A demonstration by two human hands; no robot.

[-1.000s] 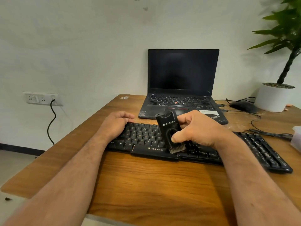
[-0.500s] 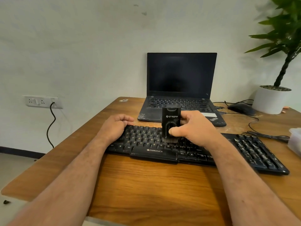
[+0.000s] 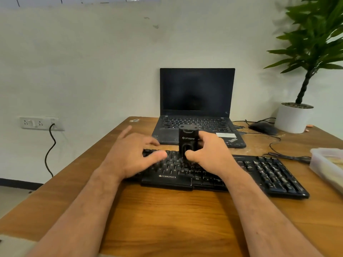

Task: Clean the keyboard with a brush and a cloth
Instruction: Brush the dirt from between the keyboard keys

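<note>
Black keyboard [image 3: 241, 175] lies across the middle of the wooden counter [image 3: 167, 219], its right end toward the right edge. Left hand [image 3: 130, 156], grip wide with fingers spread, is over the keyboard's left end; right hand [image 3: 211, 154], grip closed around the black brush [image 3: 187, 140], holds it upright on the keys. Behind, toward the far edge: open laptop [image 3: 196, 97], mouse [image 3: 263, 127], potted plant [image 3: 295, 115]; plastic container [image 3: 326, 164] at right edge.
</note>
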